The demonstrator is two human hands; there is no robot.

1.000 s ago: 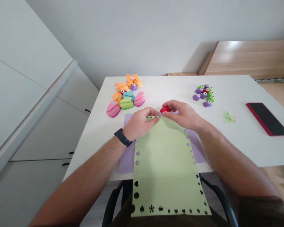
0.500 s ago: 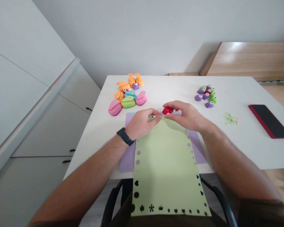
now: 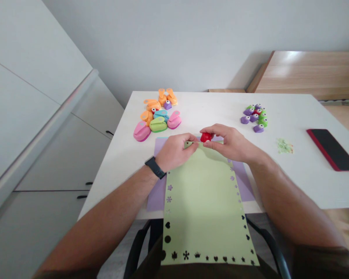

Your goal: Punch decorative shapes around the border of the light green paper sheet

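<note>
Paper (image 3: pixel 203 205), pale green, spreads over a purple sheet (image 3: pixel 244 186) on the white counter (image 3: pixel 209 112), near end hanging past the counter's edge toward us. Cut-out shapes run down both sides and along the near edge: we make out hearts, stars, flowers, a crown, a leaf, round holes. Holes in the upper part show purple behind, lower ones dark.

Our left hand (image 3: pixel 174 151): grip closed to a pinch, thumb and fingers on the paper's far edge, left of its middle. Dark watch (image 3: pixel 155 167) on that wrist. Our right hand (image 3: pixel 229 143): just beside it, grip curled around a small red punch (image 3: pixel 205 137), fingers over the top, thumb on the near side. Punch sits at about the middle of the paper's far edge; we can't tell whether the edge is inside its slot.

Beyond our left hand, a cluster of lever punches: orange ones (image 3: pixel 171 97), pink ones (image 3: pixel 142 131), a blue one (image 3: pixel 162 114), a green one (image 3: pixel 158 125), with small eyed punches among them. Far right, small punches (image 3: pixel 259 128) in purple, green and red, grouped close. Nearer us, green scraps (image 3: pixel 285 146), then a black-and-red flat object (image 3: pixel 334 149).
</note>
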